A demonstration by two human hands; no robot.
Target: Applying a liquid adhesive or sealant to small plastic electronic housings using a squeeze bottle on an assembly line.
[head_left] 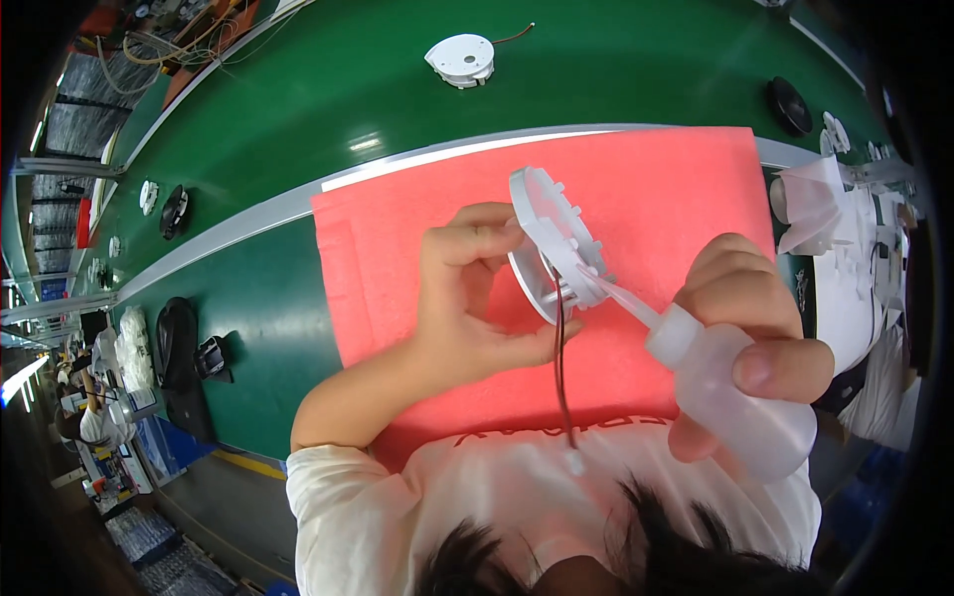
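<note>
My left hand [467,288] grips a round white plastic housing [542,214] by its rim, tilted up on edge above a pink mat. Small posts stand along the housing's edge, and a dark wire lead [561,368] hangs from it down to a small white connector [574,460]. Wrapped in my right hand [750,318] is a translucent white squeeze bottle [740,397], tipped to the left. Its thin nozzle meets the near right part of the housing; whether the tip touches, and any liquid there, I cannot make out.
The pink mat [417,248] covers the bench before me. Beyond it, another white housing [462,62] with a wire lies on the green surface [328,109]. Black round parts [790,105] lie far right and left. A black object [179,348] sits left; white cloth [845,278] lies right.
</note>
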